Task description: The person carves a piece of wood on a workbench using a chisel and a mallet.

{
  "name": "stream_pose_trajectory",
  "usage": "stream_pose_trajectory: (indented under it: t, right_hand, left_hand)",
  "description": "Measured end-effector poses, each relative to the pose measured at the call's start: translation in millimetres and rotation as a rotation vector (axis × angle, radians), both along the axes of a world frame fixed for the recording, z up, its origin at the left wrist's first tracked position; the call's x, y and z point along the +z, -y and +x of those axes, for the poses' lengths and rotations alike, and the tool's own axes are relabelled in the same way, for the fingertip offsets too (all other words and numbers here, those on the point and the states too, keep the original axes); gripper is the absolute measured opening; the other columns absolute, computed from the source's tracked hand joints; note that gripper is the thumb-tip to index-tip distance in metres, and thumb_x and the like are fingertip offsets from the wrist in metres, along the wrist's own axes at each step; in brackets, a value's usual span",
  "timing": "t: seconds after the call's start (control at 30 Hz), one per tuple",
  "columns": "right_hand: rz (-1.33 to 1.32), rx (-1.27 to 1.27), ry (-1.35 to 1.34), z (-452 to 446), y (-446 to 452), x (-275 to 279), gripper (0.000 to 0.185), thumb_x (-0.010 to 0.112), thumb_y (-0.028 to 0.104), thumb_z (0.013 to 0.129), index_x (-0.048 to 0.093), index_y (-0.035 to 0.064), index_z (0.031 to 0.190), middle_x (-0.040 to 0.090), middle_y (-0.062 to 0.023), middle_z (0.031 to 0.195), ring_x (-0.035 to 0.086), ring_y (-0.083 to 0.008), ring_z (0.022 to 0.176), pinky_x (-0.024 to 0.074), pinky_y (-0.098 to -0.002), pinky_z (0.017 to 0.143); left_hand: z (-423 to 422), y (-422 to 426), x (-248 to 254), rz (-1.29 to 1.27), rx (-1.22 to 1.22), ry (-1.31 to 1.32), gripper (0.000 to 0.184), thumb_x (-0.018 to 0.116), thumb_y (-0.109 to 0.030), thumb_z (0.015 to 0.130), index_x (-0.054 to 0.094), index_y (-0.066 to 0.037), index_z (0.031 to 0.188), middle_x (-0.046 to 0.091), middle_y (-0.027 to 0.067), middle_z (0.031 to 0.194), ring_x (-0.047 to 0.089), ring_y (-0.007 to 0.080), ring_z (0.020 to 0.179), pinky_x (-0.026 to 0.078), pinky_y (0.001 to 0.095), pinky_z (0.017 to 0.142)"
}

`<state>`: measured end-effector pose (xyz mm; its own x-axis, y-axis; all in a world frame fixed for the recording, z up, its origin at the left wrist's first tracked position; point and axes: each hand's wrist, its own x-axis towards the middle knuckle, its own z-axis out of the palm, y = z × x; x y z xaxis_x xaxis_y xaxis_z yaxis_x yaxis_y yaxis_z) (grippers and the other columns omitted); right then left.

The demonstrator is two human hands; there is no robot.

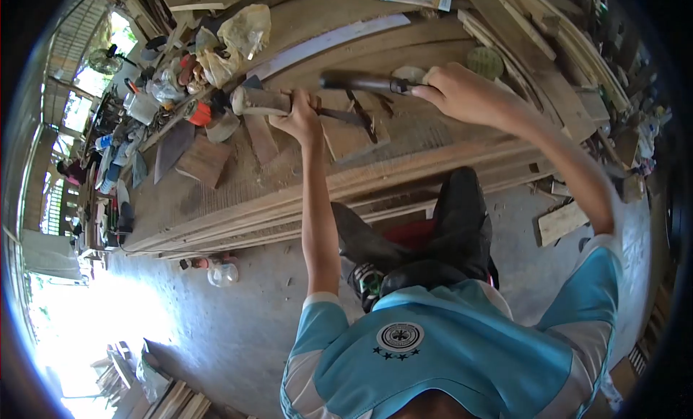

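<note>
My left hand is wrapped round a chisel with a thick, pale wooden handle. Its dark blade points right, over a small wooden block on the bench. A thin dark strip lies across that block near the blade's tip; I cannot make out what it is. Raised to the right, my right hand grips a dark, club-like striking tool, blurred by motion. That tool hangs above and apart from the chisel.
Planks form the bench top. Wood offcuts, an orange cup-like object and plastic bags crowd its left side. Long boards lie at the right. A clear container stands on the floor.
</note>
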<state>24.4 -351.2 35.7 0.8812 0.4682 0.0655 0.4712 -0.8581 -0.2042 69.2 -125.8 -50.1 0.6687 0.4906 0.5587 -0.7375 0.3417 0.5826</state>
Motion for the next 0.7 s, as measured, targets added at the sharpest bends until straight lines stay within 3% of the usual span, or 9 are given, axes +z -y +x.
stream_pose_trajectory:
  t: [0.07, 0.13, 0.3, 0.37, 0.47, 0.53, 0.6, 0.67, 0.7]
  right_hand:
    - [0.058, -0.01, -0.054, -10, -1, 24, 0.038, 0.042, 0.029, 0.087, 0.05, 0.0003, 0.063, 0.034, -0.0057, 0.042, 0.029, -0.0136, 0.034, 0.0265, -0.0305, 0.036]
    - [0.333, 0.222, 0.447, -18, -13, 69, 0.042, 0.04, 0.031, 0.088, 0.046, -0.0007, 0.061, 0.031, -0.005, 0.041, 0.029, -0.013, 0.034, 0.0263, -0.0309, 0.036]
    - [0.61, 0.276, 0.574, -43, -60, 157, 0.039, 0.032, 0.025, 0.091, 0.047, 0.0002, 0.065, 0.03, -0.0004, 0.039, 0.025, -0.0072, 0.029, 0.0205, -0.0228, 0.027]
    - [0.65, 0.227, 0.562, -38, -55, 141, 0.038, 0.032, 0.025, 0.091, 0.046, 0.0009, 0.066, 0.03, 0.0, 0.039, 0.026, -0.0065, 0.029, 0.021, -0.0213, 0.027]
    - [0.195, 0.629, 0.615, 3, -23, 56, 0.037, 0.031, 0.024, 0.091, 0.045, 0.0037, 0.065, 0.032, -0.0002, 0.041, 0.025, -0.0053, 0.03, 0.0197, -0.0204, 0.027]
    - [0.103, 0.076, 0.18, 11, -10, 35, 0.044, 0.038, 0.033, 0.088, 0.046, 0.0008, 0.06, 0.03, -0.0018, 0.04, 0.029, -0.0114, 0.034, 0.0248, -0.0293, 0.035]
    - [0.291, -0.002, -0.027, -6, 5, -1, 0.044, 0.033, 0.03, 0.09, 0.047, 0.0012, 0.059, 0.032, 0.0002, 0.039, 0.025, -0.0098, 0.03, 0.0206, -0.0243, 0.028]
    - [0.461, -0.161, -0.257, -37, 5, -39, 0.044, 0.031, 0.032, 0.09, 0.045, 0.0031, 0.06, 0.031, 0.0022, 0.041, 0.024, -0.0085, 0.031, 0.0193, -0.0224, 0.028]
    - [0.424, -0.269, -0.367, -48, 3, -56, 0.044, 0.033, 0.035, 0.089, 0.046, 0.0034, 0.061, 0.033, 0.0005, 0.042, 0.029, -0.0086, 0.034, 0.0231, -0.026, 0.031]
  left_hand:
    - [-2, 4, 3, -0.005, 0.01, -0.136, 0.018, 0.042, 0.01, 0.072, 0.037, -0.005, 0.064, 0.038, 0.0008, 0.05, 0.035, 0.008, 0.038, 0.028, 0.0244, 0.034]
    - [5, 6, 1, 0.117, -0.013, -0.066, 0.015, 0.042, 0.009, 0.073, 0.039, -0.005, 0.069, 0.037, 0.0015, 0.05, 0.032, 0.0092, 0.04, 0.026, 0.0263, 0.037]
    - [11, 14, 7, 0.222, -0.04, -0.026, 0.015, 0.043, 0.009, 0.072, 0.039, -0.005, 0.067, 0.036, 0.0004, 0.048, 0.033, 0.008, 0.039, 0.027, 0.0258, 0.037]
    - [9, 19, 12, 0.227, -0.027, -0.055, 0.016, 0.044, 0.009, 0.072, 0.039, -0.005, 0.065, 0.036, 0.0002, 0.048, 0.034, 0.0079, 0.039, 0.027, 0.0258, 0.037]
    - [4, 18, 10, 0.287, 0.017, -0.075, 0.018, 0.044, 0.008, 0.072, 0.037, -0.004, 0.06, 0.037, 0.0007, 0.047, 0.035, 0.0086, 0.039, 0.028, 0.0263, 0.036]
    - [11, 19, 9, 0.228, 0.022, -0.021, 0.023, 0.045, 0.007, 0.072, 0.034, -0.004, 0.055, 0.038, 0.0018, 0.047, 0.036, 0.01, 0.038, 0.029, 0.0268, 0.036]
    - [4, 11, 4, 0.277, 0.077, -0.05, 0.018, 0.044, 0.007, 0.073, 0.037, -0.004, 0.06, 0.038, 0.0021, 0.048, 0.036, 0.0113, 0.039, 0.03, 0.0275, 0.036]
    - [3, 1, 1, -0.002, -0.058, -0.1, 0.015, 0.045, 0.009, 0.07, 0.04, -0.005, 0.071, 0.041, 0.0019, 0.052, 0.038, 0.0096, 0.041, 0.032, 0.0256, 0.038]
    - [1, 0, -2, -0.042, -0.07, -0.11, 0.016, 0.044, 0.009, 0.07, 0.04, -0.006, 0.075, 0.039, 0.0022, 0.053, 0.036, 0.0106, 0.041, 0.03, 0.0264, 0.038]
